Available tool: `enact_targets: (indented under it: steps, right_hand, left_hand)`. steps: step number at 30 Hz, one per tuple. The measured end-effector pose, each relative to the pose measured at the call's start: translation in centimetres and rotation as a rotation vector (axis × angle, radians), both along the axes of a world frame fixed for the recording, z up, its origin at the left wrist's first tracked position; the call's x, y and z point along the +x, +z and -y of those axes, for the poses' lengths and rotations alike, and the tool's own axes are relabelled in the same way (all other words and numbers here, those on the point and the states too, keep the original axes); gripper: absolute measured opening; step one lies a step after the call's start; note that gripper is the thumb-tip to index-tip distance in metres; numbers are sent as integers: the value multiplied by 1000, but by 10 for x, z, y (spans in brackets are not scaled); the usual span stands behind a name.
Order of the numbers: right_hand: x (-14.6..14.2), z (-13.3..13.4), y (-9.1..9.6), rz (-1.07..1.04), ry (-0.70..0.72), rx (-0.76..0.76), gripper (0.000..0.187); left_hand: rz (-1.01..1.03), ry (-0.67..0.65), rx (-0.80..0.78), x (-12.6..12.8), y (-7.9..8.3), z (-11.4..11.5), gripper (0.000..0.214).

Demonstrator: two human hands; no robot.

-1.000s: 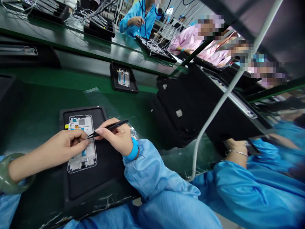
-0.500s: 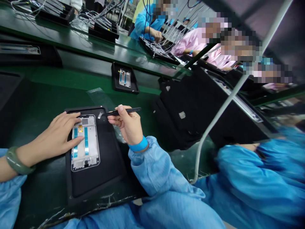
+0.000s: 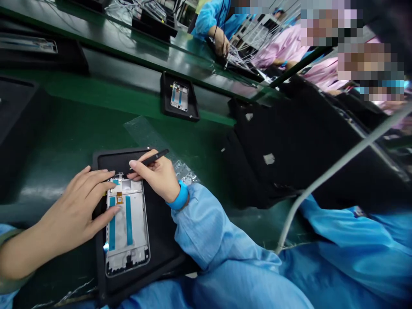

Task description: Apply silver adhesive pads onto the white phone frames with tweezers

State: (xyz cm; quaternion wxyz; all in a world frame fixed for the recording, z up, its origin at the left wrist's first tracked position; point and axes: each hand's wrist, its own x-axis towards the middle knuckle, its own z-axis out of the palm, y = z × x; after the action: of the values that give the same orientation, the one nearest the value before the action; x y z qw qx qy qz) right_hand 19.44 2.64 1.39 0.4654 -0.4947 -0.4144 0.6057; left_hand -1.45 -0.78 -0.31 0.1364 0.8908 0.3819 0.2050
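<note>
Phone frame on tray (second tray behind).

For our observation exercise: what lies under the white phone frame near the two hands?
A black tray lies under the phone frame, on the green bench. The tray's surface directly beneath the frame is covered, so anything there cannot be seen.
</note>
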Motion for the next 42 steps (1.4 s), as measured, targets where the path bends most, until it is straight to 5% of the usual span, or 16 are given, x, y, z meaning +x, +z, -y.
enact_targets:
  steps: [19, 26, 33, 36, 42]
  right_hand:
    - [1, 3, -1, 120, 47, 41, 36]
    - [1, 2, -3, 171, 61, 72, 35]
    - [2, 7, -2, 357, 91, 239, 25]
    - [4, 9, 1, 442, 1, 355, 21]
    - [5, -1, 1, 62, -130, 231, 28]
  left_hand:
    - [-4, 19, -61, 0, 2, 1, 43]
    - [-70, -20, 28, 0, 1, 0, 47]
    - [-236, -65, 168, 8, 16, 2, 43]
    - [-257, -67, 183, 9, 19, 4, 43]
    - [-155, 20, 126, 7, 9, 4, 46]
